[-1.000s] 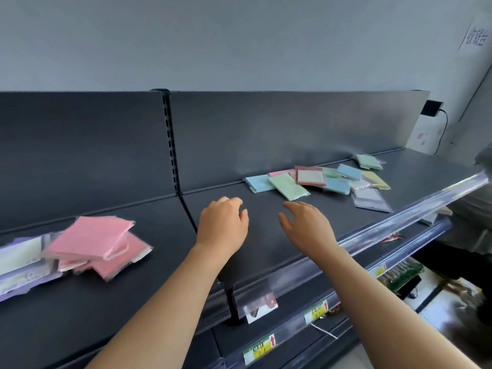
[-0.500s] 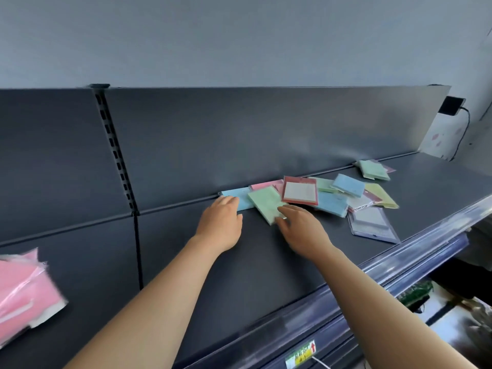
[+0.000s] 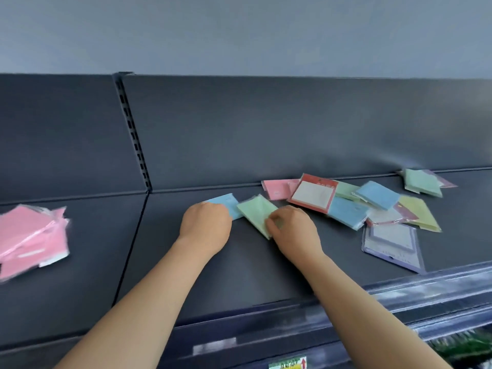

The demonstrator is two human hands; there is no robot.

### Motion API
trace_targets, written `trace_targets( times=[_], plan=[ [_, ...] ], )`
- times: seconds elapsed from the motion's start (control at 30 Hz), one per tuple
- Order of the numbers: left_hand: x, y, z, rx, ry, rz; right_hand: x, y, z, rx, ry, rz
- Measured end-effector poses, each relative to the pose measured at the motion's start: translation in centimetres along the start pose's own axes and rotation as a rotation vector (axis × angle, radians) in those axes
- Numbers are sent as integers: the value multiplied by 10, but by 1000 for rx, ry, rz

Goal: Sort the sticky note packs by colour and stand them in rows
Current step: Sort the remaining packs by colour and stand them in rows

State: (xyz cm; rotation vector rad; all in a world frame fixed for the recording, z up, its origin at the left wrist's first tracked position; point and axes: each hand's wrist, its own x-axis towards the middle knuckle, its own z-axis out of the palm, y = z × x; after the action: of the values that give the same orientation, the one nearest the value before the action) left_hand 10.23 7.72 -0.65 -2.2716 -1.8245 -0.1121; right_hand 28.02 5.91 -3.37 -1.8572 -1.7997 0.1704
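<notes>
**Both hands on packs at the near end of the heap**

At 6 o'clock, nearest the camera, a blurred yellow price label (image 3: 287, 364) sits on the front rail of the dark grey metal shelf (image 3: 239, 267). Two bare forearms reach up from the bottom edge.

The left hand (image 3: 205, 225) lies knuckles up, its fingers curled over the near end of a thin, square, plastic-wrapped light blue pack (image 3: 227, 205) of sticky notes, which pokes out at the hand's 1 o'clock. The fingertips are hidden.

Just beside it at 3 o'clock, the right hand (image 3: 292, 230) pinches the near corner of a plastic-wrapped pale green pack (image 3: 255, 211) between thumb and fingers. That pack lies flat, touching the blue one.

At 9 o'clock, well apart on the neighbouring shelf bay, lies a blurred stack of pink packs (image 3: 29, 235). At the right hand's 3 o'clock a flat purple-bordered white pack (image 3: 391, 243) lies alone near the front edge.

Farther back, from 1 to 2 o'clock, the unsorted heap overlaps: a pink pack (image 3: 275, 189), a red-bordered white pack (image 3: 314, 193), two blue packs (image 3: 346, 213), a yellow-green pack (image 3: 418, 213) and a mint green pack (image 3: 422, 182) against the dark back panel (image 3: 266, 129).
</notes>
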Motion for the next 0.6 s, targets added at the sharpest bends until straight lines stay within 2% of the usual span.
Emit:
trace_targets(
  times=[0.13, 0.3, 0.4, 0.5, 0.6],
  plan=[
    [-7, -2, -5, -75, 20, -115, 0, -1, 4, -4, -37, 19],
    [1, -12, 12, -265, -247, -258, -1, 0, 2, 4, -81, 15],
    [1, -12, 13, -383, -180, -337, -3, 0, -1, 81, -98, 48],
    [-2, -13, 5, -543, -187, -458, -5, -4, -2, 118, -73, 58],
    [-12, -13, -1, -734, -151, -482, -5, -5, -4, 170, -68, 86]
  ],
)
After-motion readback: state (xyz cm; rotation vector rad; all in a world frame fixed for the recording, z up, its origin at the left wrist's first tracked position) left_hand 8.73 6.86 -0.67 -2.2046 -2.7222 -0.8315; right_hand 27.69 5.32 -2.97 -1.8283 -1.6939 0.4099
